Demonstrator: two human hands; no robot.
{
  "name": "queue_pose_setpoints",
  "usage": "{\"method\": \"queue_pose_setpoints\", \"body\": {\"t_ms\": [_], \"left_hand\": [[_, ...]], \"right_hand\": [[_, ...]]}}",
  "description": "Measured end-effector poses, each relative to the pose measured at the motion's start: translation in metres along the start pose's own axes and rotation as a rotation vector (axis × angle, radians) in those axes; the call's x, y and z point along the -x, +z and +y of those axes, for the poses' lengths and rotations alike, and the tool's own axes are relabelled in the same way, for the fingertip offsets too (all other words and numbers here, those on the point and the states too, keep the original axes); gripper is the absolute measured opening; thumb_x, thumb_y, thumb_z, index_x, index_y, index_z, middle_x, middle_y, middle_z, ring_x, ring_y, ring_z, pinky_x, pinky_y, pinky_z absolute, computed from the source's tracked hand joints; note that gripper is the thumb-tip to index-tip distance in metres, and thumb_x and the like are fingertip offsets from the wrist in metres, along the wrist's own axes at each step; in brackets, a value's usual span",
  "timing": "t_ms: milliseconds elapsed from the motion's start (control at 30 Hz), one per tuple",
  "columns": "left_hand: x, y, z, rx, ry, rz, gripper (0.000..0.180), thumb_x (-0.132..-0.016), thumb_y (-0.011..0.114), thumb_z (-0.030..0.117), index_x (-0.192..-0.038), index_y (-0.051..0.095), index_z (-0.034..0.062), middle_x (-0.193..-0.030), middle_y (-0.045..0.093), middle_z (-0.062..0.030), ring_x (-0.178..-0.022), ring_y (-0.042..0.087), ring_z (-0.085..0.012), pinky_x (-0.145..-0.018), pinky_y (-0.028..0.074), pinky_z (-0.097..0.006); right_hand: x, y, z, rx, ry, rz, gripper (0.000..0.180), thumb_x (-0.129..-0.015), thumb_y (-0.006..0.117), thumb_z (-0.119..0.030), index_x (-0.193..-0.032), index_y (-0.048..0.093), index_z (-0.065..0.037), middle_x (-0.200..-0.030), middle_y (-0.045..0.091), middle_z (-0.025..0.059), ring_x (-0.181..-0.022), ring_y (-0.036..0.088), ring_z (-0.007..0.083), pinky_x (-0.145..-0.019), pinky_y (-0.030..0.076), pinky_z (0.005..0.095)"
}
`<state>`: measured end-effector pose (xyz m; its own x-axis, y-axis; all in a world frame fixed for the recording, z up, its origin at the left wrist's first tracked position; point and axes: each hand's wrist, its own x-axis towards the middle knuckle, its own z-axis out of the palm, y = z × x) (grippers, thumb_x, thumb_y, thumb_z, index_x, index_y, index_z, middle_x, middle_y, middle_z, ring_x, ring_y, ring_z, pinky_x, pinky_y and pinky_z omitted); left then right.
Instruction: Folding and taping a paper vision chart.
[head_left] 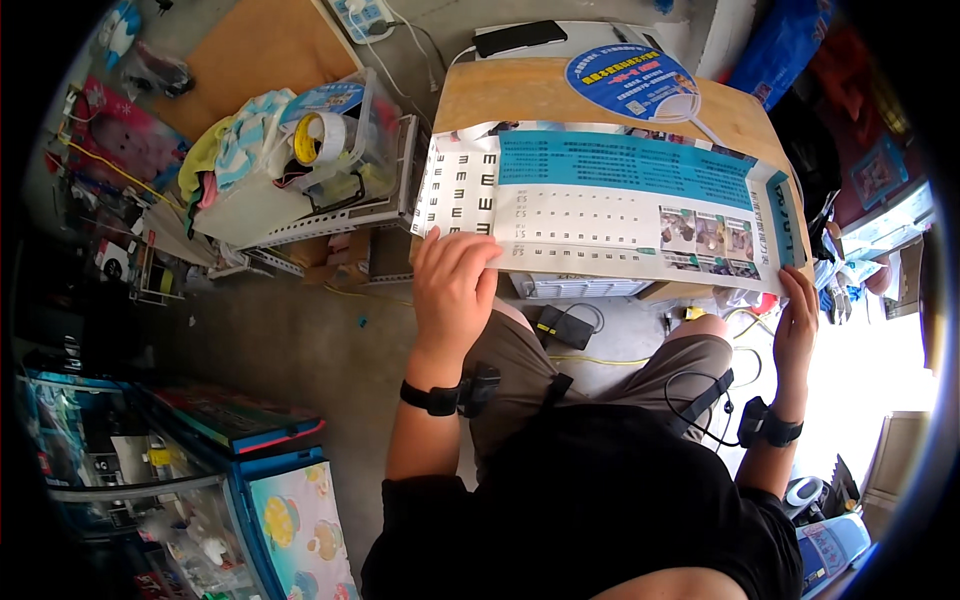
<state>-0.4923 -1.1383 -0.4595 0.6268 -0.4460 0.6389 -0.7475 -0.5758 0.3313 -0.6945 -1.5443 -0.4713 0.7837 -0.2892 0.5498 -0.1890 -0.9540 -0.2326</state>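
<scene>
A large white and teal printed poster lies spread over a wooden table, with its near edge hanging over the front. My left hand grips the poster's near left corner, fingers curled over the paper's edge. My right hand holds the near right corner at the table's side. Both wrists wear black bands. I am seated, with my knees under the table's front edge.
A blue round fan and a black phone lie at the table's far end. A metal rack with a clear bin of tape and cloth stands to the left. Plastic boxes sit at lower left; cables and a black adapter lie on the floor.
</scene>
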Motion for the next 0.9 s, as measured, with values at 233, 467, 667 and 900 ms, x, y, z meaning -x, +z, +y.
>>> {"method": "queue_pose_setpoints", "body": {"t_ms": [233,467,667,900], "left_hand": [[-0.0004,-0.0001,0.0025,0.002,-0.003,-0.003,0.019,-0.076,0.062,0.0,-0.093,0.065,0.0082,-0.101,0.067,-0.004,-0.099,0.061,-0.0261,-0.106,0.037,-0.046],[-0.0011,-0.0001,0.0029,-0.002,-0.006,-0.002,0.022,-0.076,0.062,0.0,-0.095,0.065,0.0088,-0.101,0.068,-0.0041,-0.099,0.061,-0.0262,-0.106,0.038,-0.046],[-0.0002,0.0013,0.0024,-0.017,0.003,0.006,0.024,-0.075,0.062,-0.001,-0.097,0.065,0.0087,-0.101,0.068,-0.0044,-0.099,0.061,-0.0266,-0.105,0.038,-0.046],[-0.0007,0.0003,0.0023,-0.062,0.022,-0.018,0.025,-0.075,0.062,0.0,-0.099,0.066,0.0099,-0.101,0.066,-0.0018,-0.101,0.061,-0.0236,-0.106,0.036,-0.046]], "right_hand": [[0.001,-0.0024,0.0012,0.025,0.013,-0.005,0.034,-0.085,0.045,0.011,-0.112,0.063,0.0,-0.122,0.062,0.0143,-0.114,0.058,0.0333,-0.099,0.045,0.0394],[0.0013,-0.0022,0.0013,0.017,0.017,0.006,0.035,-0.085,0.045,0.011,-0.112,0.063,0.0,-0.122,0.062,0.0142,-0.115,0.058,0.0334,-0.099,0.045,0.0392],[0.002,-0.0052,-0.0001,0.0,0.02,0.014,0.035,-0.085,0.045,0.011,-0.113,0.063,0.0,-0.122,0.062,0.0143,-0.114,0.059,0.0331,-0.099,0.045,0.0389],[0.001,-0.0068,0.0017,-0.055,0.04,0.02,0.036,-0.085,0.044,0.012,-0.113,0.063,-0.001,-0.121,0.062,0.0142,-0.113,0.059,0.033,-0.098,0.045,0.0382]]}}
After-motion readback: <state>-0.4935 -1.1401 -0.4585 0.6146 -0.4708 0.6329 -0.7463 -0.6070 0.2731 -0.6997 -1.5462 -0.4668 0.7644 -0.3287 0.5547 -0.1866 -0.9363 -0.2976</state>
